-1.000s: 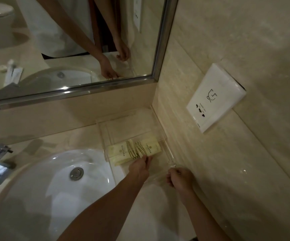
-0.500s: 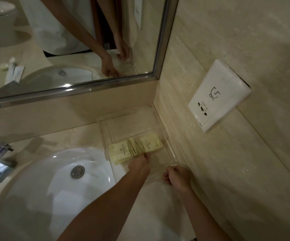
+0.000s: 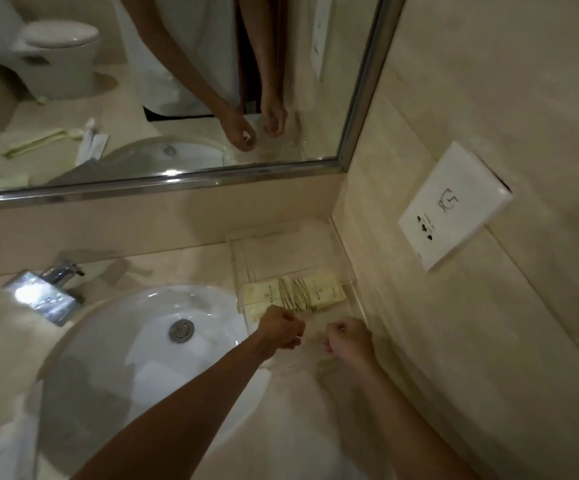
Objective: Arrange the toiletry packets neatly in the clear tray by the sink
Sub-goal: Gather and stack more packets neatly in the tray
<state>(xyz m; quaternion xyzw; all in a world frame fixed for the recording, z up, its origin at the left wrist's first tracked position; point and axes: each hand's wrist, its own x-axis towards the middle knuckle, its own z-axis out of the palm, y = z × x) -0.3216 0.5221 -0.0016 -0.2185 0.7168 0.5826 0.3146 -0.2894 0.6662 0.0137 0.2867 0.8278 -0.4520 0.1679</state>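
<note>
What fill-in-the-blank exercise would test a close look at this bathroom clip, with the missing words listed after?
1. The toiletry packets lie inside the clear ____ in the corner.
2. The tray sits to the ____ of the white sink.
3. The faucet is on the sink's ____ side.
4. Both hands, left hand and right hand, are at the tray's ____ edge, closest to the person.

Missing words: tray; right; left; near

Clear glossy plastic tray point(image 3: 347, 258), seemingly matt paper packets point(image 3: 291, 293), glossy white sink point(image 3: 115, 344), shiny metal tap point(image 3: 47, 292).
</note>
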